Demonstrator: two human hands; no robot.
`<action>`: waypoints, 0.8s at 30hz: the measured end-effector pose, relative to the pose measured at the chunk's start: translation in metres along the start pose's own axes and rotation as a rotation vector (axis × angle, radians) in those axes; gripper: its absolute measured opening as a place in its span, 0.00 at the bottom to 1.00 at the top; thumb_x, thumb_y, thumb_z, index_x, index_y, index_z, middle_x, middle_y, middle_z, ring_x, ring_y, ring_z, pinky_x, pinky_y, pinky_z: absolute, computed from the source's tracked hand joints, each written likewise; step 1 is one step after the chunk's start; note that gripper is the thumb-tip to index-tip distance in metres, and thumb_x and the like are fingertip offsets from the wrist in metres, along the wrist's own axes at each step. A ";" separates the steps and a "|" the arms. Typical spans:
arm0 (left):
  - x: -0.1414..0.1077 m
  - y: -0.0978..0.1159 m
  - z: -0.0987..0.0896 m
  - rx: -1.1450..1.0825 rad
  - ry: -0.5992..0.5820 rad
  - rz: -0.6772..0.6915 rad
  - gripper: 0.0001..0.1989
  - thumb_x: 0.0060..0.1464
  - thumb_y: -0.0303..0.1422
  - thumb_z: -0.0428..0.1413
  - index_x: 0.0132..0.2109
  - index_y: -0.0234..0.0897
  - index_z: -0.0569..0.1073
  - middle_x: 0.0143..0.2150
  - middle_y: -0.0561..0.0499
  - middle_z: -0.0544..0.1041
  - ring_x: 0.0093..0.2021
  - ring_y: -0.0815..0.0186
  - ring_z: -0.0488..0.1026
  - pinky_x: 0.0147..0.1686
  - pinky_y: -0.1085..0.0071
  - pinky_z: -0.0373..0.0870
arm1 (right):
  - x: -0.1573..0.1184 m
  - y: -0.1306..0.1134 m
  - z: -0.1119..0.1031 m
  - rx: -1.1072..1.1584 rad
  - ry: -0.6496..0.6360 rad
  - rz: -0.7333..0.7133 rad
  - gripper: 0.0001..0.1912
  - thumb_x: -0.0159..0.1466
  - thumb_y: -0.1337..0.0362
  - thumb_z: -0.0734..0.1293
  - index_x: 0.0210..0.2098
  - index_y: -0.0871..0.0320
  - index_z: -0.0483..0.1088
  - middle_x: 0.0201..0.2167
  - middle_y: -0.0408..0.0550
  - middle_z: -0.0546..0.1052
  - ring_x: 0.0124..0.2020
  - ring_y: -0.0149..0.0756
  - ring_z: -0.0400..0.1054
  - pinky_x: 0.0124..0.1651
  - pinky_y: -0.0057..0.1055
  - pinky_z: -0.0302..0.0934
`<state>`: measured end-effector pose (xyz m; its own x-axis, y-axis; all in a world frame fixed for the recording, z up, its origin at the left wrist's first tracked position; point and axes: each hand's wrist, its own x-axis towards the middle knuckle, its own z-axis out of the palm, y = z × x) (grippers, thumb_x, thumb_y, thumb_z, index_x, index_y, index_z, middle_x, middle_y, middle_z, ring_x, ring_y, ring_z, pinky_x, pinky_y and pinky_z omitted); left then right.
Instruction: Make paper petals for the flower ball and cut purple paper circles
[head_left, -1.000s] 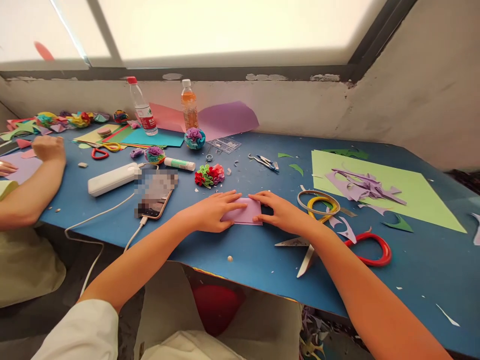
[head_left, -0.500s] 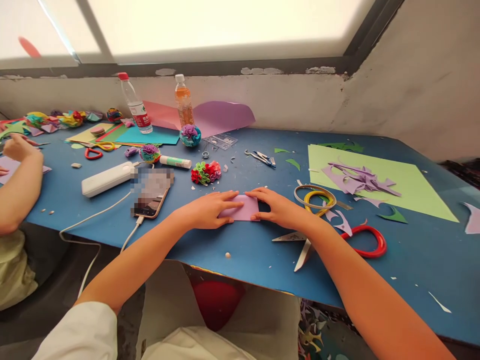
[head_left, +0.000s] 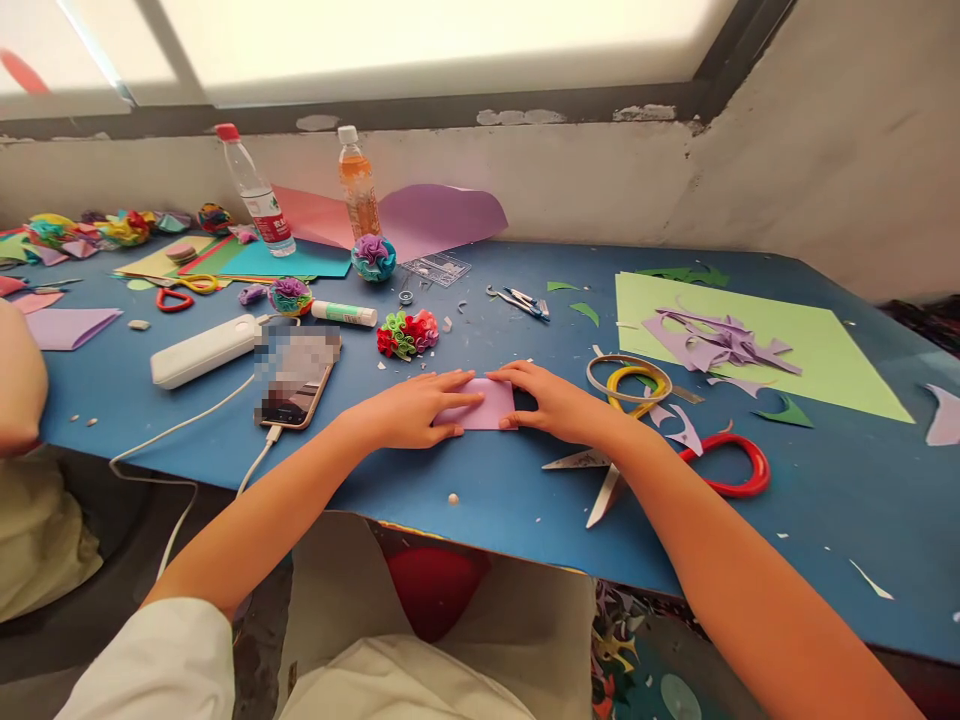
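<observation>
A small light-purple paper [head_left: 491, 405] lies flat on the blue table [head_left: 480, 500]. My left hand [head_left: 416, 408] rests on its left part, fingers spread and pressing down. At the paper's right edge, my right hand [head_left: 546, 402] touches the top and bottom corners with its fingers apart. Under my right forearm lie open scissors with red handles [head_left: 750, 465]. Just beyond that wrist are a roll of tape [head_left: 600, 372] and yellow scissor handles [head_left: 622, 385]. A red, green and pink paper ruffle [head_left: 407, 334] sits behind my left hand.
A phone [head_left: 304, 380] with a cable, a white power bank [head_left: 206, 350] and a glue stick [head_left: 343, 313] lie left. Two bottles [head_left: 262, 205] [head_left: 358, 190] stand behind. Purple scraps [head_left: 720, 338] cover a green sheet [head_left: 847, 370] at right. Another person's arm [head_left: 19, 380] is far left.
The view has shifted slightly. The other person's arm at the far left has moved mostly out of view, and a folded purple paper shows there. My hands keep nearly the same hold.
</observation>
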<state>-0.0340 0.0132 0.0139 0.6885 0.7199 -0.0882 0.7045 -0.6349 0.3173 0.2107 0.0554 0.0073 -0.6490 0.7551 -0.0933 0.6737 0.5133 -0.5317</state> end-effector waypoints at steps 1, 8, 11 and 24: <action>0.000 0.000 0.000 0.001 -0.006 -0.001 0.26 0.62 0.37 0.51 0.66 0.43 0.60 0.72 0.44 0.48 0.71 0.58 0.49 0.69 0.59 0.48 | 0.000 0.000 0.000 0.003 0.002 -0.002 0.34 0.57 0.55 0.67 0.61 0.55 0.62 0.58 0.55 0.65 0.59 0.47 0.61 0.63 0.45 0.54; 0.006 0.012 0.006 0.122 0.049 0.002 0.23 0.66 0.39 0.42 0.63 0.37 0.65 0.73 0.44 0.45 0.73 0.54 0.41 0.69 0.50 0.43 | 0.002 0.001 0.002 0.017 0.031 -0.023 0.32 0.55 0.54 0.68 0.59 0.53 0.65 0.57 0.54 0.67 0.58 0.48 0.62 0.62 0.46 0.56; 0.012 0.014 0.012 0.131 0.065 0.026 0.22 0.67 0.34 0.39 0.60 0.34 0.67 0.72 0.43 0.49 0.72 0.59 0.46 0.69 0.56 0.46 | 0.000 0.004 -0.003 0.037 0.046 -0.031 0.28 0.58 0.54 0.65 0.57 0.54 0.68 0.54 0.53 0.70 0.54 0.45 0.66 0.59 0.44 0.59; 0.015 0.009 0.021 0.023 -0.031 0.022 0.26 0.66 0.32 0.35 0.69 0.33 0.49 0.73 0.44 0.42 0.73 0.61 0.41 0.69 0.57 0.42 | 0.017 0.014 0.007 -0.059 0.289 0.024 0.13 0.63 0.63 0.60 0.37 0.58 0.76 0.41 0.51 0.76 0.35 0.33 0.71 0.44 0.34 0.67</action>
<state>-0.0142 0.0125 -0.0045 0.7089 0.6966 -0.1109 0.6924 -0.6572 0.2977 0.2062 0.0723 -0.0076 -0.5102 0.8481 0.1427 0.7126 0.5098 -0.4820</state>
